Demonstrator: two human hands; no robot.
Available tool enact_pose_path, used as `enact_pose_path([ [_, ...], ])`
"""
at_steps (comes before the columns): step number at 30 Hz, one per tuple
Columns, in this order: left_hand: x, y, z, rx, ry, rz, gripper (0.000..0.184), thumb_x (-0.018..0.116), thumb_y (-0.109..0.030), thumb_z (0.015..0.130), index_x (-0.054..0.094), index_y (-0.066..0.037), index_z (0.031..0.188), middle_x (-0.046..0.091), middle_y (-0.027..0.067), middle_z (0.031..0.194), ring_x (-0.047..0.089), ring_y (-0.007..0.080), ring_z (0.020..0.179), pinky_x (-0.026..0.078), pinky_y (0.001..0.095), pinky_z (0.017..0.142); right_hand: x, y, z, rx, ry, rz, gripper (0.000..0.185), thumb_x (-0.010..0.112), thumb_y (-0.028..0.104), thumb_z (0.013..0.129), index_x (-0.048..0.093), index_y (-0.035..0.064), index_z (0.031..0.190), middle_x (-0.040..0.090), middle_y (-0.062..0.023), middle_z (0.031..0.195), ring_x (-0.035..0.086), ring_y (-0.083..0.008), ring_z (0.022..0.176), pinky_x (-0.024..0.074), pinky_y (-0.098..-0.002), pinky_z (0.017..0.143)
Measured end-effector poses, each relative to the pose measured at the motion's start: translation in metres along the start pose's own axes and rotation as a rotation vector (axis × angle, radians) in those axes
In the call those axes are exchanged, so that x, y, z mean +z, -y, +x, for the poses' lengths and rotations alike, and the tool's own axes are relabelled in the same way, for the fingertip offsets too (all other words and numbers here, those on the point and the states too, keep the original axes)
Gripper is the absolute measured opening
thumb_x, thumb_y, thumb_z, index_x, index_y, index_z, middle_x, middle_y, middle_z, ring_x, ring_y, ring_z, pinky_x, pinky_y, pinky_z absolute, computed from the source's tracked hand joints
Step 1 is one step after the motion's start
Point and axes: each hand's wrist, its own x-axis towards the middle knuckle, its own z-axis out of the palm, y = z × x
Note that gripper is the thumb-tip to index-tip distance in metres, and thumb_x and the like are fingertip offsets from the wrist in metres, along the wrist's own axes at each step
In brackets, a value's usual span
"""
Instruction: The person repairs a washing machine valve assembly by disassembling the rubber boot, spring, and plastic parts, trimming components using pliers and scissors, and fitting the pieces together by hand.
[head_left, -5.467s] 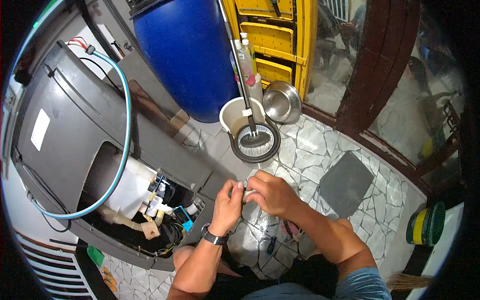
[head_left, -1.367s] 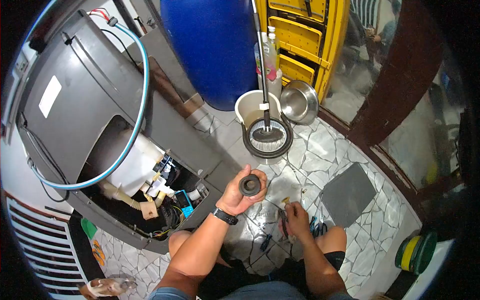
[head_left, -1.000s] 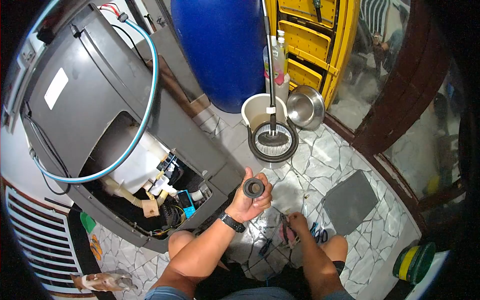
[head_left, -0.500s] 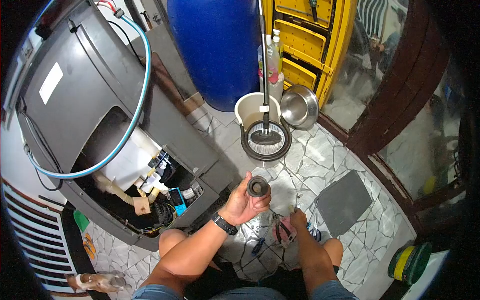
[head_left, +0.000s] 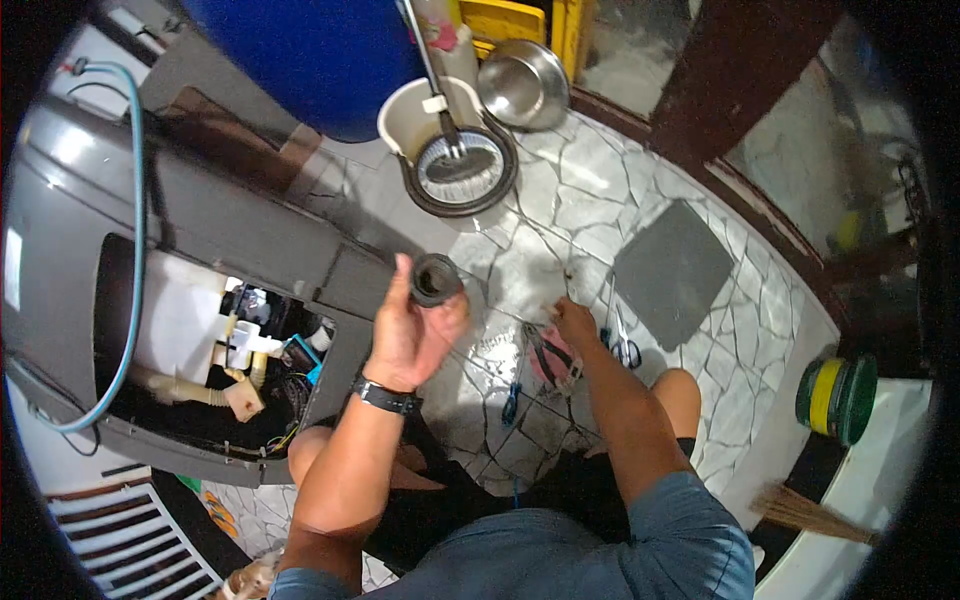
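Observation:
My left hand [head_left: 412, 330], with a black watch on its wrist, grips a dark, round, hollow rubber-like part [head_left: 436, 280] with its opening facing up. Low over the floor, my right hand [head_left: 572, 326] has its fingers closed; a small pale bit shows at the fingertips, too blurred to name. Just beneath that hand lies a pink cloth [head_left: 566, 374] with a dark-handled tool, seemingly pliers, on it. A blue screwdriver [head_left: 511, 404] rests to its left, and scissors [head_left: 627, 352] to its right. Left of me, a grey appliance [head_left: 215, 215] lies tipped, its opening exposing hoses and wiring.
A mop bucket [head_left: 400, 118] with a mop [head_left: 460, 172] stands ahead, beside a steel bowl [head_left: 522, 88] and a blue barrel [head_left: 300, 60]. A flat grey panel [head_left: 672, 275] lies on the tiles to the right. A green-and-yellow container [head_left: 838, 400] and a straw broom [head_left: 815, 512] are at far right.
My view has tilted down and turned, so the surroundings shift up and left. The left hand still grips the round part, now turned slightly; the right hand stays low by the pink cloth.

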Motion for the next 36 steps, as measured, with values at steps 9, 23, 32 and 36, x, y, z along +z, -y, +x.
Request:
enact_pose_path([
  [9, 0.0, -0.012, -0.005, 0.069, 0.091, -0.034, 0.057, 0.043, -0.058, 0.106, 0.062, -0.005, 0.098, 0.054, 0.0063, 0.081, 0.043, 0.0157, 0.066, 0.034, 0.0287, 0.057, -0.012, 0.008, -0.042, 0.021, -0.114, -0.002, 0.044, 0.071, 0.018, 0.086, 0.062, 0.0066, 0.128, 0.069, -0.0167, 0.117, 0.066, -0.0382, 0.108, 0.0533, -0.049, 0.091],
  [23, -0.062, -0.123, -0.012, 1.348, -0.916, 1.4, 0.042, 0.045, -0.043, 0.11, 0.058, -0.004, 0.102, 0.061, 0.0137, 0.089, 0.059, 0.0256, 0.077, 0.049, 0.0402, 0.064, -0.007, 0.297, -0.146, -0.381, 0.248, 0.742, 0.066, 0.078, 0.041, 0.09, 0.05, -0.0049, 0.128, 0.064, -0.0274, 0.122, 0.062, -0.0435, 0.114, 0.0515, -0.0502, 0.095],
  [32, -0.058, -0.111, -0.014, 1.361, -1.006, 1.666, 0.024, 0.057, -0.033, 0.101, 0.063, -0.01, 0.1, 0.068, 0.0168, 0.08, 0.068, 0.0413, 0.072, 0.052, 0.0505, 0.063, 0.044, 0.374, -0.127, -0.123, 0.059, 0.769, 0.065, 0.093, 0.036, 0.076, 0.044, 0.0024, 0.104, 0.056, -0.0115, 0.082, 0.059, -0.0321, 0.08, 0.05, -0.046, 0.078],
  [36, -0.054, -0.111, -0.021, 1.357, -0.91, 1.59, 0.023, 0.059, -0.032, 0.099, 0.061, -0.009, 0.097, 0.068, 0.0176, 0.081, 0.068, 0.0418, 0.074, 0.052, 0.0505, 0.064, 0.056, 0.366, -0.12, -0.028, 0.207, 1.017, 0.048, 0.085, 0.023, 0.079, 0.044, 0.0081, 0.098, 0.053, -0.0077, 0.088, 0.055, -0.0244, 0.083, 0.0486, -0.0403, 0.075],
])
